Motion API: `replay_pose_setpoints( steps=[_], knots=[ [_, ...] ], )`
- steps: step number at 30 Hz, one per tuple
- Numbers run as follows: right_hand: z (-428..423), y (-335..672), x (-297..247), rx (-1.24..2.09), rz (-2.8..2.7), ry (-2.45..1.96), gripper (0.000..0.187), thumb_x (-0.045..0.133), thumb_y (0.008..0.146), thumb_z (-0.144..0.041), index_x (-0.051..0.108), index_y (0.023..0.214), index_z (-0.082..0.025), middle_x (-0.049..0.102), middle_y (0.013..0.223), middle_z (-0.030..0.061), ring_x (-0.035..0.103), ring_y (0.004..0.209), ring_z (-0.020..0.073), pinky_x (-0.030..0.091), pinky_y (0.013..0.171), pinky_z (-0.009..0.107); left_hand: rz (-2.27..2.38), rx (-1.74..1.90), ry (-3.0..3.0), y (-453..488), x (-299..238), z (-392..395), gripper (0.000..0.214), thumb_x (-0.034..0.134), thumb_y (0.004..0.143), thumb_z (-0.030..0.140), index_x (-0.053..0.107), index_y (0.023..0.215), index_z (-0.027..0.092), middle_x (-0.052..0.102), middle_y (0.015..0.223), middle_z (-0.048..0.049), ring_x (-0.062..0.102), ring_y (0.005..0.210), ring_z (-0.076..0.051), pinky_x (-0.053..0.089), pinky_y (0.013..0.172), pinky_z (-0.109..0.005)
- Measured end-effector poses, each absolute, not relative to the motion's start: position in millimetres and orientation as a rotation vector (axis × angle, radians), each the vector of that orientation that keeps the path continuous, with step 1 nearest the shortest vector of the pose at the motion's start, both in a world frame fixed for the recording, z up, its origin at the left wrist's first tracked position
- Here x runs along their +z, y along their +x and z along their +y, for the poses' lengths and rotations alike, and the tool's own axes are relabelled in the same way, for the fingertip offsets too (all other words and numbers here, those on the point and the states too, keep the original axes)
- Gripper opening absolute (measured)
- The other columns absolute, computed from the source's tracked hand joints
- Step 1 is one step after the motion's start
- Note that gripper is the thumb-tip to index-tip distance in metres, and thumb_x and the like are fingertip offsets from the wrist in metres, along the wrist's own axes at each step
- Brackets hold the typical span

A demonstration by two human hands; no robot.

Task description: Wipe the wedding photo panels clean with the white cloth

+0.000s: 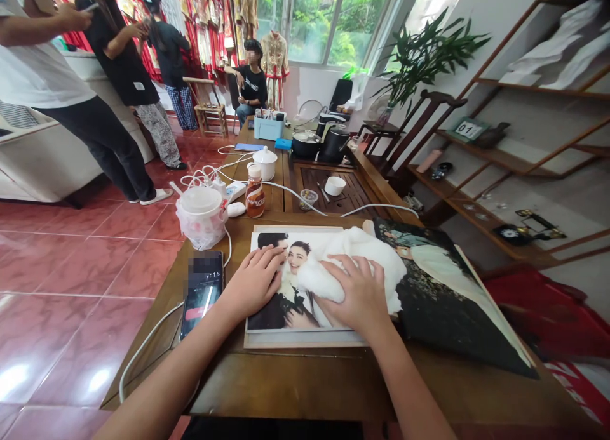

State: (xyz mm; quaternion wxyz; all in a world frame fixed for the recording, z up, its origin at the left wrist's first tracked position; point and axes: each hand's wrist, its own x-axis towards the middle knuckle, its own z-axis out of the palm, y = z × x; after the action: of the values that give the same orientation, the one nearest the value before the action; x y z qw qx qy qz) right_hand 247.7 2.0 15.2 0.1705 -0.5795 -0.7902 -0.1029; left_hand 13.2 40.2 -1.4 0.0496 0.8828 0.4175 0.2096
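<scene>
A printed photo panel [300,316] of a couple lies flat on the wooden table, with a pale board edge showing beneath it. My left hand [255,276] rests on the photo's left part, its fingers stretched out and together. My right hand [358,293] grips a wad of white cotton wadding [324,278] and presses it on the middle of the photo. More of the fluffy white wadding [381,253] spreads behind and to the right of that hand, covering the photo's right side. Another large dark photo print [457,313] lies at the right, partly beneath the wadding.
Left of the photo lie a phone [203,294] on a cable and a wrapped white tub [201,214]. Behind stand a brown drink bottle [255,191], a lidded white cup [264,164] and a tea tray [357,202]. Several people are farther back; shelves [505,154] rise at right.
</scene>
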Motion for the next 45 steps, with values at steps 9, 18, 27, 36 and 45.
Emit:
replay_pose_setpoints(
  steps=[9,18,27,36,45],
  knots=[
    [-35.4,238.5,14.5,-0.143,-2.283,-1.659,0.051,0.066,0.068,-0.044,0.061,0.117,-0.031,0.058,0.126,0.0026,0.044,0.106,0.0321,0.023,0.097,0.051,1.286,0.576,2.721,18.5,-0.8,45.1,0.032,0.042,0.096,0.023,0.046,0.128,0.021,0.046,0.140,-0.0072,0.038,0.134,-0.024,0.031,0.111,-0.044],
    [5.4,235.5,19.1,-0.170,-2.309,-1.664,0.047,0.063,0.072,-0.044,0.061,0.117,-0.030,0.058,0.123,0.0034,0.043,0.106,0.0305,0.023,0.094,0.050,1.279,0.547,2.722,17.6,-3.3,39.4,0.034,0.041,0.096,0.023,0.045,0.130,0.021,0.045,0.142,-0.0070,0.036,0.135,-0.023,0.030,0.112,-0.043],
    [-19.0,235.0,16.7,-0.108,-2.286,-1.679,0.049,0.066,0.070,-0.042,0.061,0.118,-0.030,0.057,0.126,0.0030,0.043,0.108,0.0314,0.022,0.098,0.050,1.291,0.555,2.733,16.4,-2.5,44.0,0.034,0.041,0.097,0.024,0.045,0.130,0.021,0.046,0.141,-0.0075,0.038,0.133,-0.024,0.031,0.111,-0.043],
    [-14.2,235.3,19.3,-0.137,-2.302,-1.713,0.049,0.066,0.071,-0.047,0.062,0.117,-0.031,0.059,0.124,0.0033,0.044,0.107,0.0313,0.023,0.096,0.049,1.289,0.563,2.726,19.0,-2.3,42.1,0.033,0.041,0.096,0.024,0.047,0.128,0.020,0.047,0.140,-0.0072,0.037,0.134,-0.024,0.031,0.111,-0.042],
    [7.6,217.5,15.8,-0.318,-2.162,-1.817,0.046,0.064,0.075,-0.050,0.062,0.115,-0.029,0.058,0.121,0.0057,0.043,0.105,0.0311,0.024,0.094,0.050,1.274,0.608,2.705,15.6,-5.7,40.8,0.039,0.043,0.095,0.021,0.043,0.133,0.022,0.046,0.141,-0.0063,0.038,0.134,-0.023,0.030,0.112,-0.042]
  ],
)
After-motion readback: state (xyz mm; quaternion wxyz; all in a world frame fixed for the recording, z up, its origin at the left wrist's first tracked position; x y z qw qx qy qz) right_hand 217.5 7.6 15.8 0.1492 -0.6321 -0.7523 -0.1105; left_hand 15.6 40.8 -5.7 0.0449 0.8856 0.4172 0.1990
